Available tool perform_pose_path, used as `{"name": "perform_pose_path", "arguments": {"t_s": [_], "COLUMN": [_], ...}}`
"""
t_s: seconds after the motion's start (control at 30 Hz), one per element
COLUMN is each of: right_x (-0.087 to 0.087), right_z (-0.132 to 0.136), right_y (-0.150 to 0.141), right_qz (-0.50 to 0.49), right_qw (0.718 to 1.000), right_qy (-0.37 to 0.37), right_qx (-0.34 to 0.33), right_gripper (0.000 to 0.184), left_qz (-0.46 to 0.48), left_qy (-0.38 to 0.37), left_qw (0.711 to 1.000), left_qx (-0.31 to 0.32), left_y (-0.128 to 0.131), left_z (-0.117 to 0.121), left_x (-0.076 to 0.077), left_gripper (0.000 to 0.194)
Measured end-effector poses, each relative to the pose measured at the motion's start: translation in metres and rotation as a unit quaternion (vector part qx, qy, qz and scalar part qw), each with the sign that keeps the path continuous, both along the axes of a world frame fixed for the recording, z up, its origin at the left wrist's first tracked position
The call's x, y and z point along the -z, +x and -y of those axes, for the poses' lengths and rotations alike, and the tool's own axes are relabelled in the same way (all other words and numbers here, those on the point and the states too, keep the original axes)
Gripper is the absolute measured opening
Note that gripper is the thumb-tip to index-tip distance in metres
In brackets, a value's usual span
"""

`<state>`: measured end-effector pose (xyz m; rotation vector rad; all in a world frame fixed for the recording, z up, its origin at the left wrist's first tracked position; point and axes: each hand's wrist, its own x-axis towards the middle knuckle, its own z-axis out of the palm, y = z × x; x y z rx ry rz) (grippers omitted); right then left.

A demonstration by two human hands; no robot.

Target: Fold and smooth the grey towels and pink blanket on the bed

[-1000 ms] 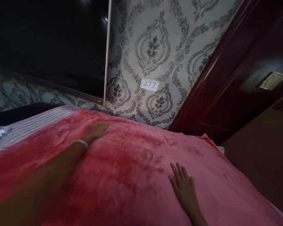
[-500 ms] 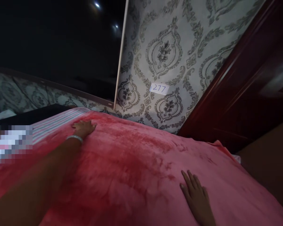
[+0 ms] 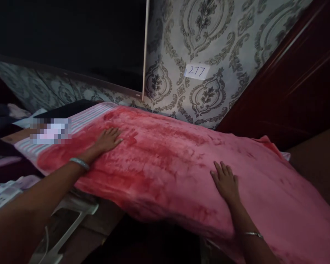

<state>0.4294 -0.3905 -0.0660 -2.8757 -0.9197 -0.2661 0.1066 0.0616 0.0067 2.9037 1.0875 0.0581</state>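
A pink and red plush blanket (image 3: 165, 157) covers a long surface in front of me, slightly rumpled, its near edge hanging down. My left hand (image 3: 108, 140) lies palm down on its red part, fingers spread, with a bracelet on the wrist. On the paler pink part rests my right hand (image 3: 225, 181), also flat with fingers apart, a thin bangle on that wrist. Neither hand grips the cloth. A striped cloth (image 3: 92, 114) in white, blue and pink borders the blanket at its left end.
A large dark screen (image 3: 71, 40) hangs on the patterned wall (image 3: 206, 22), beside a paper label (image 3: 197, 71) reading 277. A dark red door (image 3: 286, 77) stands at the right. At lower left is a white plastic stool-like frame (image 3: 71, 229). A pixelated patch hides something on the left.
The view has tilted down, bringing the blanket's near edge and the white frame into sight. My left hand has slid nearer to me along the blanket. Both hands stay flat.
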Motion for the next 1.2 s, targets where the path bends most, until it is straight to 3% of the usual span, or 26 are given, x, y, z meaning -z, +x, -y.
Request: {"name": "perform_pose_path", "arguments": {"t_s": [0.1, 0.2, 0.23, 0.3, 0.37, 0.4, 0.47, 0.5, 0.57, 0.63, 0.7, 0.9, 1.0, 1.1, 1.13, 1.2], "right_x": [-0.002, -0.005, -0.006, -0.009, -0.010, -0.011, -0.012, -0.012, -0.012, -0.011, -0.010, -0.008, -0.003, 0.005, 0.008, 0.013], "right_z": [0.000, -0.001, -0.002, -0.003, -0.004, -0.004, -0.003, -0.003, -0.001, 0.000, 0.000, 0.001, 0.002, 0.002, 0.002, 0.002], "right_y": [-0.001, -0.003, -0.004, -0.006, -0.007, -0.008, -0.009, -0.009, -0.010, -0.010, -0.009, -0.006, -0.002, 0.003, 0.005, 0.009], "right_qz": [-0.008, -0.021, -0.024, -0.026, -0.028, -0.028, -0.026, -0.025, -0.021, -0.018, -0.016, -0.025, -0.023, -0.022, -0.022, -0.019], "right_qw": [1.000, 1.000, 1.000, 1.000, 1.000, 1.000, 1.000, 1.000, 1.000, 1.000, 1.000, 1.000, 0.999, 0.999, 0.999, 0.998], "right_qy": [0.006, 0.004, 0.005, 0.008, 0.010, 0.009, 0.003, -0.001, -0.006, -0.003, 0.006, 0.009, 0.020, 0.036, 0.042, 0.051], "right_qx": [-0.002, 0.003, 0.005, 0.009, 0.010, 0.009, 0.009, 0.009, 0.010, 0.005, 0.000, -0.001, -0.013, -0.015, -0.014, -0.017], "right_gripper": [0.064, 0.063, 0.063, 0.064, 0.064, 0.063, 0.063, 0.064, 0.064, 0.064, 0.065, 0.067, 0.069, 0.072, 0.073, 0.075], "left_qz": [0.013, 0.030, 0.039, 0.076, 0.096, 0.094, 0.089, 0.087, 0.091, 0.098, 0.098, 0.109, 0.127, 0.133, 0.136, 0.132], "left_qy": [0.003, -0.001, -0.004, -0.025, -0.066, -0.075, -0.089, -0.092, -0.089, -0.069, -0.047, 0.032, 0.088, 0.122, 0.125, 0.114], "left_qw": [0.997, 0.996, 0.998, 0.995, 0.970, 0.958, 0.934, 0.931, 0.935, 0.952, 0.969, 0.993, 0.986, 0.972, 0.970, 0.979], "left_qx": [-0.073, -0.082, -0.056, 0.063, 0.215, 0.261, 0.334, 0.342, 0.331, 0.280, 0.221, 0.017, -0.067, -0.153, -0.157, -0.105], "left_y": [-0.025, -0.025, -0.018, 0.004, 0.030, 0.042, 0.060, 0.064, 0.064, 0.051, 0.025, -0.098, -0.153, -0.171, -0.167, -0.151], "left_z": [-0.007, 0.020, 0.040, 0.093, 0.156, 0.186, 0.236, 0.253, 0.268, 0.259, 0.233, 0.124, 0.090, 0.081, 0.081, 0.082], "left_x": [-0.011, -0.015, -0.013, -0.004, 0.010, 0.018, 0.032, 0.037, 0.044, 0.047, 0.047, 0.048, 0.049, 0.043, 0.040, 0.034], "left_gripper": [0.063, 0.063, 0.063, 0.062, 0.060, 0.061, 0.063, 0.065, 0.068, 0.068, 0.066, 0.062, 0.060, 0.060, 0.060, 0.059]}}
